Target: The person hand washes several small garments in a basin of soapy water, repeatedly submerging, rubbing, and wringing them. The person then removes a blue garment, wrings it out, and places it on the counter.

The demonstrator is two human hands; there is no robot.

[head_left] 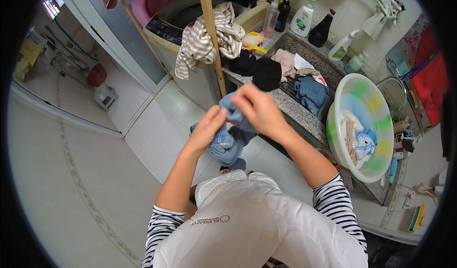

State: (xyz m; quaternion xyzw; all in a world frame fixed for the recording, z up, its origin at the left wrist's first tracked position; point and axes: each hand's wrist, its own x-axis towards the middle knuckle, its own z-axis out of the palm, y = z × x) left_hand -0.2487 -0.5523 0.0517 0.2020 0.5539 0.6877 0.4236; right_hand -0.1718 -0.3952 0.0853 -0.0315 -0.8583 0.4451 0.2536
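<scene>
A blue garment (224,146) hangs in front of me, bunched, with ribbed folds and a darker blue part lower down. Its exact kind cannot be made out. My left hand (208,129) is closed on its upper left side. Slightly higher, my right hand (261,110), a little blurred, grips the upper blue cloth between its fingers. Behind my hands, black clothes (259,70), a pale pink cloth (284,63) and a folded blue cloth (312,94) lie along the stone sink counter (297,107).
A white-and-green basin (334,125) holding clothes stands at the right. Several pump bottles (302,20) line the back of the sink. A wooden pole (209,30) rises before the washing machine (164,30), near a striped brown-and-white cloth (202,44). An open doorway is at the left.
</scene>
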